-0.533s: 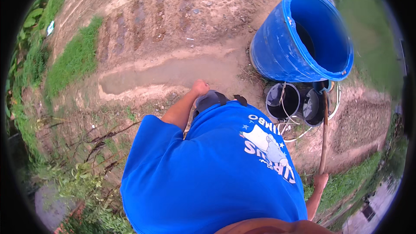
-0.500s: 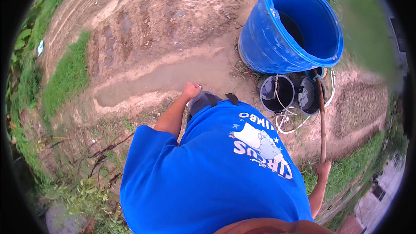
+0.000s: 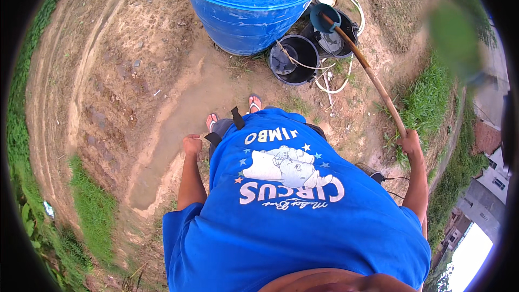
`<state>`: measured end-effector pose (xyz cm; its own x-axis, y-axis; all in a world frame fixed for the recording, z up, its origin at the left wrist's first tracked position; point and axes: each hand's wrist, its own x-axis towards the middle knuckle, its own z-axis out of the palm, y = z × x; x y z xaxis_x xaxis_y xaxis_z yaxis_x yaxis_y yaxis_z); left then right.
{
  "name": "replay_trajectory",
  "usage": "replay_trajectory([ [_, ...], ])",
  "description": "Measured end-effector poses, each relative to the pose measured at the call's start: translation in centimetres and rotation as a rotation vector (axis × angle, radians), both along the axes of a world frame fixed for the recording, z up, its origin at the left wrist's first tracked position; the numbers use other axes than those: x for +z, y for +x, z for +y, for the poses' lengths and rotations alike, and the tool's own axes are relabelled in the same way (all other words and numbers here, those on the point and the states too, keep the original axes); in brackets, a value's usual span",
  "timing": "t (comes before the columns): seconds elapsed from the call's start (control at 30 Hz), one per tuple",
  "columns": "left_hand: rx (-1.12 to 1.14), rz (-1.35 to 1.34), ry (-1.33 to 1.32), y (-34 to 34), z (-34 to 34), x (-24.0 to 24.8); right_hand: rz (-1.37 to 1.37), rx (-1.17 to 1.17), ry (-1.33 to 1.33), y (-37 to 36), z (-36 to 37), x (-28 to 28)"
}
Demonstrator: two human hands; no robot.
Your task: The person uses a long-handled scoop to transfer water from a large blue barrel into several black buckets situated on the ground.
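Gripping the end of a long wooden handle (image 3: pixel 374 77), the right hand (image 3: pixel 409 143) is closing around it, out at the person's right side. The left hand (image 3: pixel 192 145) is hanging on the other side, curling its fingers with nothing showing in it; whether it is closing fully cannot be told. The handle is slanting away to a blue-green dipper cup (image 3: pixel 318 24), which is sitting over the mouth of the far black bucket (image 3: pixel 346 21); whether it is touching the rim is not showing clearly. With the cup lying at the far end, one hand is probably working against long leverage, so a second hand on the shaft would likely be giving steadier control. The near black bucket (image 3: pixel 308 51) is standing just beside, a pale rope (image 3: pixel 319 67) is crossing it, and a white hose (image 3: pixel 337 91) is looping nearby. Swinging low would be risking a snag; lifting the cup clear first is seeming wiser. The big blue barrel (image 3: pixel 243 27) is standing next to the buckets, holding dark liquid. Wet mud (image 3: pixel 162 167) is spreading near the sandalled feet (image 3: pixel 212 122), so sure footing is probably mattering too.
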<state>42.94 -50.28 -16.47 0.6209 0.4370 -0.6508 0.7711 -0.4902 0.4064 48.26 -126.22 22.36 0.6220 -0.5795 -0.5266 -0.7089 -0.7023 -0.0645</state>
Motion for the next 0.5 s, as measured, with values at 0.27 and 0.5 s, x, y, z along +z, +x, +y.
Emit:
replay_trajectory([
  [0.27, 0.009, -0.072, -0.123, 6.2, -4.0, 1.3, 0.115, 0.237, -0.374, 1.0, -0.7, -4.0],
  [0.5, 0.192, -0.115, -0.374, 6.9, -5.2, 3.4, 0.278, 0.278, -0.498, 3.6, -0.2, -11.6],
])
